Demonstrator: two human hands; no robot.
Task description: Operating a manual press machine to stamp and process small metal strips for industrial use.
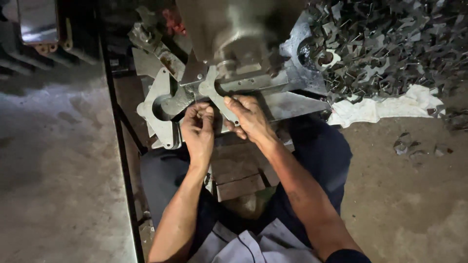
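Note:
I sit at a metal press (234,44) whose grey die plate (161,97) carries a round cutout. My left hand (199,127) is curled just in front of the plate, fingertips pinched on a small metal piece I cannot make out clearly. My right hand (249,117) rests on a flat, Y-shaped metal blank (214,90) lying under the ram, fingers pressing its lower arm. Both forearms reach in from the bottom of the view.
A large heap of stamped metal pieces (385,44) lies at the upper right, partly on a white cloth (385,104). A few loose pieces (407,145) lie on the concrete floor at right. A dark metal frame bar (122,146) runs down the left.

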